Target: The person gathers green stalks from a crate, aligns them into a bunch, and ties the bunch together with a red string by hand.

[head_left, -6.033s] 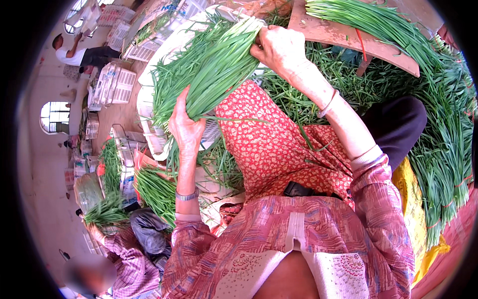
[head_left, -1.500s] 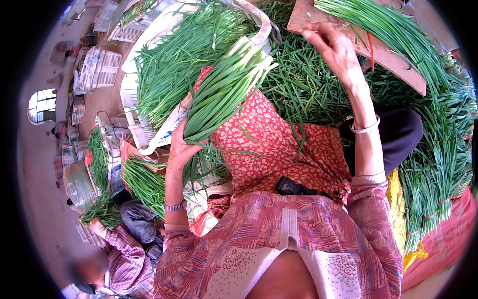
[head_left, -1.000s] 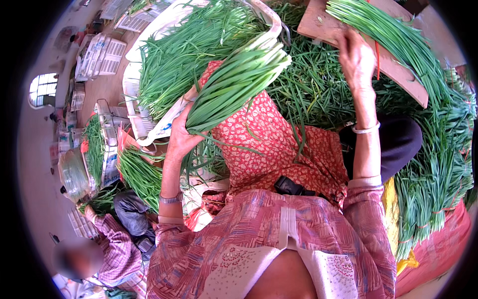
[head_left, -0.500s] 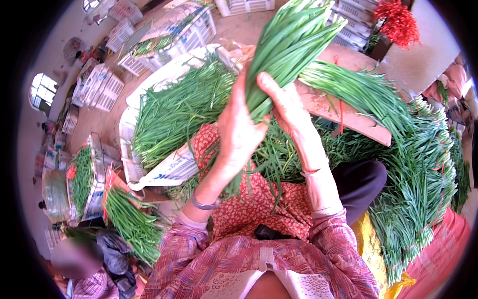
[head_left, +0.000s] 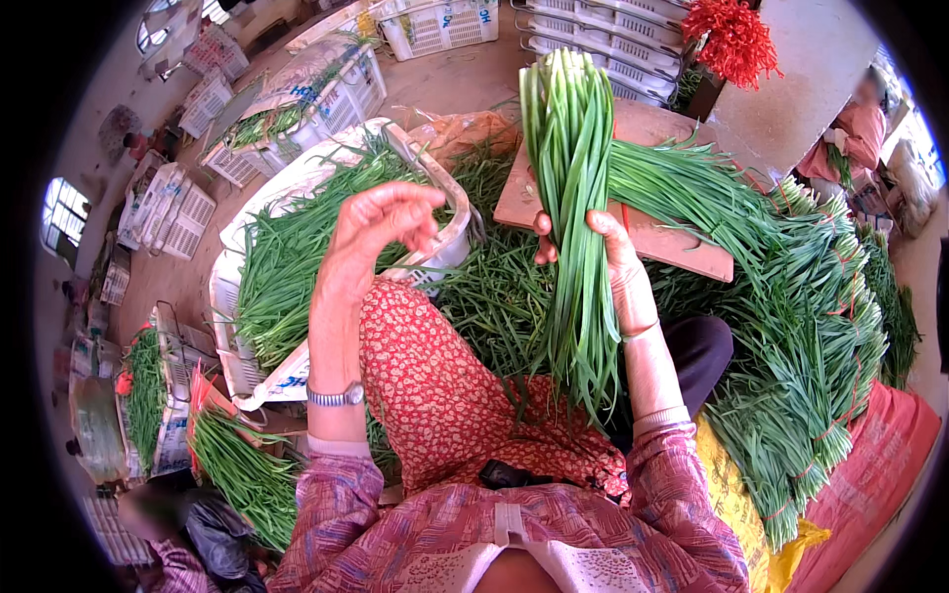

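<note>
Clasping the green bundle point(head_left: 570, 148), the right hand point(head_left: 621, 265) now holds alone, the left hand point(head_left: 368, 233) released, half-curled.

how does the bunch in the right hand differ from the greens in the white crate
The held bunch stands upright, pale ends up, while the crate greens lie down. The right hand grips the held bunch; the crate greens rest in the white crate. The held bunch is narrow and gathered; the crate greens form a wider, looser pile. Both have long green leaves.
</note>
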The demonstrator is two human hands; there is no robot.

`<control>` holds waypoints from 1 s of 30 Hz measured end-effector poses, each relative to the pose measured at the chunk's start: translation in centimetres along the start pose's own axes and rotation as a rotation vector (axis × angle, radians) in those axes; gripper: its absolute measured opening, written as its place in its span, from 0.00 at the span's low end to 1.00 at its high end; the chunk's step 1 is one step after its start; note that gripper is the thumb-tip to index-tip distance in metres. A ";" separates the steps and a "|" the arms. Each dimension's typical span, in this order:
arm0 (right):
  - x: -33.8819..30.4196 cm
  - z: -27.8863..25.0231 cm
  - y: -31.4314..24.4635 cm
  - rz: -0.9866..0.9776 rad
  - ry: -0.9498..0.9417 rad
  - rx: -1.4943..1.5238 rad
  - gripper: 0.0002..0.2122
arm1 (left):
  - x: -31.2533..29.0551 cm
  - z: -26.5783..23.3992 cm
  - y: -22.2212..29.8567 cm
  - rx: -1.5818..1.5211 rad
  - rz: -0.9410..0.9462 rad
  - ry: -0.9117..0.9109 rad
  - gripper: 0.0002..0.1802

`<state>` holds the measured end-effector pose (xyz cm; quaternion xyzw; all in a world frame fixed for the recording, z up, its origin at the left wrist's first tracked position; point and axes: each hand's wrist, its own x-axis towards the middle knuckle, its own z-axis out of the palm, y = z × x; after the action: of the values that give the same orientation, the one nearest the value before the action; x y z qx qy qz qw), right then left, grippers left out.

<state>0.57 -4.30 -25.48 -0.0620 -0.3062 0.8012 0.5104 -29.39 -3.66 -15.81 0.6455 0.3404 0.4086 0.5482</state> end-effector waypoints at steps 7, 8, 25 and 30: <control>1.2 4.9 4.0 0.246 0.017 -0.098 0.35 | 6.5 1.1 -1.3 -0.527 0.076 -0.215 0.51; 1.2 4.6 4.5 0.305 -0.013 -0.113 0.36 | 7.3 1.4 -1.5 -0.626 0.083 -0.241 0.52; 3.6 3.7 1.5 0.017 0.125 -0.968 0.34 | 7.4 -0.6 -1.2 -0.585 0.191 -0.109 0.26; 5.5 10.1 -0.5 -0.410 0.312 -1.371 0.19 | 7.7 0.0 0.4 -0.384 0.223 0.035 0.20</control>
<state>-5.80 -3.73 -15.95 -0.4226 -0.6681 0.2997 0.5341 -26.02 3.10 -14.22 0.5559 0.1923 0.5352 0.6063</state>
